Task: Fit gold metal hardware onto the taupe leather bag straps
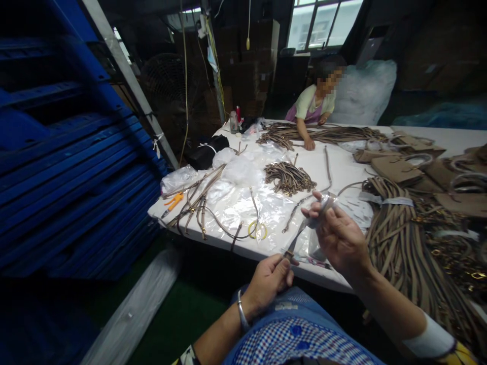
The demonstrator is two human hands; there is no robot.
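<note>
A grey-brown strap (297,240) is stretched between my hands near the table's front edge. My left hand (271,279) is closed on its lower end, where a metal fitting shows by the thumb. Higher and to the right, my right hand (340,234) is closed around the upper part, with some fingers raised and what looks like clear plastic at the fingertips. Beyond my hands lie a pile of short straps with gold-coloured hooks (289,177) and clear plastic bags (247,172). One dark strap (292,213) rests on the plastic beside my right hand.
To the right lies a large tied bundle of straps (395,243), with brown bags (399,170) behind it. Orange-handled pliers (174,202) and a yellow ring (257,230) lie on the white table (274,249). Across it, a co-worker (314,104) handles straps. Blue pallets (76,197) stand left.
</note>
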